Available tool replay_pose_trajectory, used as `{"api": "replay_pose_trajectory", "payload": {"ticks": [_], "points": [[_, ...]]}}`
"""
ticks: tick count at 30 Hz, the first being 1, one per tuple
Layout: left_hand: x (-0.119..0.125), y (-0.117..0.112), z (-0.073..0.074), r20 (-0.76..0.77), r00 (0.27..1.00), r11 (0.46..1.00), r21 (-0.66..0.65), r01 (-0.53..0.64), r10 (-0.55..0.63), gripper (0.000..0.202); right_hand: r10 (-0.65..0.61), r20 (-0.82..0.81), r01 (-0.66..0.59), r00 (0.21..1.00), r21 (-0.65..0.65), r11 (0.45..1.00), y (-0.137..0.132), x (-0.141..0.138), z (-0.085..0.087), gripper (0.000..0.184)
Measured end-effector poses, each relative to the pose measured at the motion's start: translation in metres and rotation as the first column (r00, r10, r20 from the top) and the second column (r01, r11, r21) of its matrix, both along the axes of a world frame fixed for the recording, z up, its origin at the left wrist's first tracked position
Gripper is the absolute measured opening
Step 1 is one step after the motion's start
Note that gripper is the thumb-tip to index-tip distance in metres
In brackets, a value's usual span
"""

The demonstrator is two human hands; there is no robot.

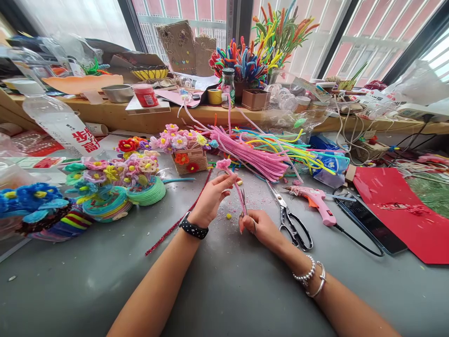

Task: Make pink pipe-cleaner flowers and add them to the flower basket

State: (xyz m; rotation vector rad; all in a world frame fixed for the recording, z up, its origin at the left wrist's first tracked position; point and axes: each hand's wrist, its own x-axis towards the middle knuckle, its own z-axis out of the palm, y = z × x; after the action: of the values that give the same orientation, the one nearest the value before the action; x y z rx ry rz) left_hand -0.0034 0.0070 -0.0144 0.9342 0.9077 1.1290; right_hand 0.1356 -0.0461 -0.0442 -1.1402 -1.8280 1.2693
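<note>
My left hand (210,199) pinches a pink pipe cleaner (237,188) whose upper end is bent into a small fluffy flower shape. In my right hand (260,225) is a small pair of scissors (244,199), blades pointing up beside the lower part of the pink stem. Whether the blades touch the stem I cannot tell. Pink fluff and a yellow pompom (228,216) lie on the grey table (224,290) below. A dark red tinsel stem (171,228) runs along the left of my left hand.
Large black-handled scissors (293,222), a pink glue gun (317,201) and a phone (372,224) lie right. Behind is a bundle of pink pipe cleaners (252,154). Fuzzy flower pots (145,189), a flower basket (191,161) and a bottle (63,121) stand left.
</note>
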Motion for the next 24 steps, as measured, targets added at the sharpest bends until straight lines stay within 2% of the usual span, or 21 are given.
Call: {"api": "replay_pose_trajectory", "payload": {"ticks": [5, 10, 19, 24], "points": [[-0.0013, 0.002, -0.0006, 0.045, 0.999, 1.0, -0.02, -0.002, 0.003, 0.017, 0.045, 0.04, -0.045, 0.998, -0.007, 0.999, -0.0014, -0.0002, 0.0028, 0.067], [0.001, -0.0001, 0.0007, -0.003, 1.0, 1.0, -0.002, 0.006, -0.006, 0.019, 0.028, 0.055, -0.027, 0.998, -0.006, 1.0, -0.0011, -0.001, 0.0031, 0.065], [0.0029, -0.0018, -0.0012, -0.053, 0.998, 0.999, 0.038, 0.017, -0.015, 0.023, -0.134, 0.059, 0.133, 0.989, 0.019, 0.991, -0.0019, -0.0051, -0.0008, 0.058], [0.0037, -0.003, 0.0036, -0.22, 0.975, 0.984, 0.17, 0.048, -0.01, 0.028, -0.212, 0.053, 0.209, 0.976, 0.057, 0.976, -0.001, -0.0031, -0.0008, 0.056]]}}
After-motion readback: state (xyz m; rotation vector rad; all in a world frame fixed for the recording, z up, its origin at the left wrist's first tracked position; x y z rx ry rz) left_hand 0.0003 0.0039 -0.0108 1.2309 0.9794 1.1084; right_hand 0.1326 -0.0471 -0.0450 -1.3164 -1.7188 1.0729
